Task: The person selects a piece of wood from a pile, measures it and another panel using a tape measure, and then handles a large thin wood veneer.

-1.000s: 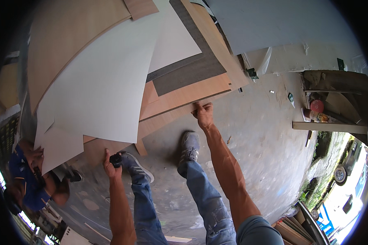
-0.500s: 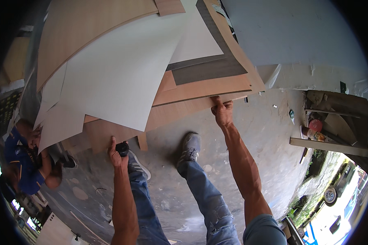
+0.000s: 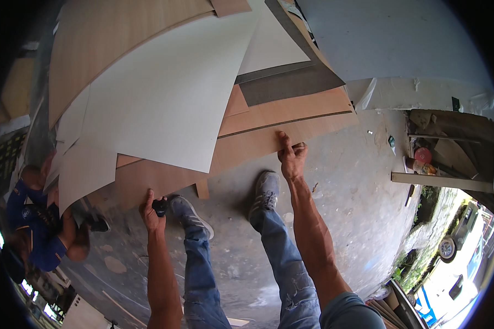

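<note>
A wide wood-grain sheet [image 3: 252,147] lies along the near side of a stack of sheets, and I hold its near edge with both hands. My right hand [image 3: 292,158] is closed on the edge right of the middle, thumb on top and fingers curled under. My left hand [image 3: 154,213] grips the edge farther left, its thumb up on the sheet. A small black thing [image 3: 160,206] shows at the left fingers; its kind is unclear. Over the sheet's left part lies a large white sheet [image 3: 164,98] with a pointed corner.
Behind are a grey-edged sheet [image 3: 291,85] and another wood-grain panel [image 3: 121,33]. A person [image 3: 35,219] in a blue shirt crouches at the left by the stack. At right, a wooden shelf [image 3: 442,181] holds scraps. My shoes [image 3: 266,192] stand on the concrete floor [image 3: 230,263].
More of the wood-grain sheet shows on its near right side, past the dark line. My right hand sits slightly lower and farther left along it. The whole view has shifted a little.
</note>
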